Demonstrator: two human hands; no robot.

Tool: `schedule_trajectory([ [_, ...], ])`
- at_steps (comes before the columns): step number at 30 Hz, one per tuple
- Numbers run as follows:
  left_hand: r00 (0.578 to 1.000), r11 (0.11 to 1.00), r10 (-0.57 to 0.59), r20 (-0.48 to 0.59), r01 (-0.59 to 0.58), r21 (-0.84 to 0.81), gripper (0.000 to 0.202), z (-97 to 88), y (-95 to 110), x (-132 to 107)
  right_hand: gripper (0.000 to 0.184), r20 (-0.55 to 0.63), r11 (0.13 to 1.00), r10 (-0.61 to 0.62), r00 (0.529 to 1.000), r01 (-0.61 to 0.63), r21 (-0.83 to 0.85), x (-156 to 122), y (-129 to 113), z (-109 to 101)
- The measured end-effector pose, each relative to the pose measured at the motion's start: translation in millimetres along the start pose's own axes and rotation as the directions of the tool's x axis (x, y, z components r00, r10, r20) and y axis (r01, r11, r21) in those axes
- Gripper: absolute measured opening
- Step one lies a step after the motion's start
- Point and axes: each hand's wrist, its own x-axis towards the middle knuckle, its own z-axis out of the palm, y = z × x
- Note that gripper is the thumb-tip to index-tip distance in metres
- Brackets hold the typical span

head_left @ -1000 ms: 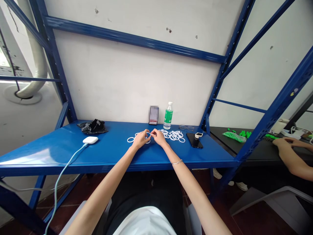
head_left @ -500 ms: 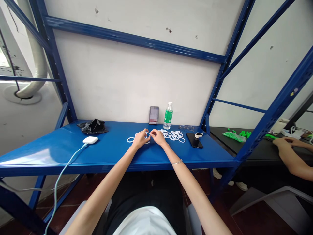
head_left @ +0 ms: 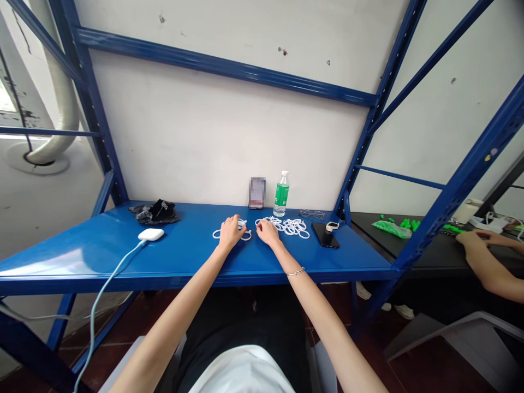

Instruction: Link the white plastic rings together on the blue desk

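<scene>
Both my arms reach forward onto the blue shelf surface point(head_left: 123, 251). My left hand point(head_left: 230, 232) lies with curled fingers on a small group of white rings point(head_left: 245, 236), its fingertips closed on one of them. My right hand point(head_left: 267, 232) is a short way to its right, apart from it. Its fingertips pinch a ring at the left edge of a larger pile of white rings point(head_left: 290, 225). A thin bracelet point(head_left: 296, 271) is on my right wrist.
A phone point(head_left: 257, 192) leans on the wall beside a green-labelled water bottle point(head_left: 281, 194). Glasses point(head_left: 311, 213), a black phone point(head_left: 325, 234) and a watch point(head_left: 332, 225) lie at right. A white charger point(head_left: 151, 234) and black bag point(head_left: 155, 211) lie at left. Another person's arm point(head_left: 487, 262) rests on the neighbouring black table.
My hands were together holding one ring between them. Now they have parted and dropped to the shelf, the left onto the small group, the right toward the larger pile.
</scene>
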Motion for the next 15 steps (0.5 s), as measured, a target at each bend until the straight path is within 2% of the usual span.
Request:
schedule_trajectory([
  [15,0.994,0.998,-0.032,0.108,0.026,0.061,0.030,4.5,0.9,-3.0,0.013,0.065,0.986,0.038,0.997,-0.027,-0.165,-1.3,-0.6,-1.2],
])
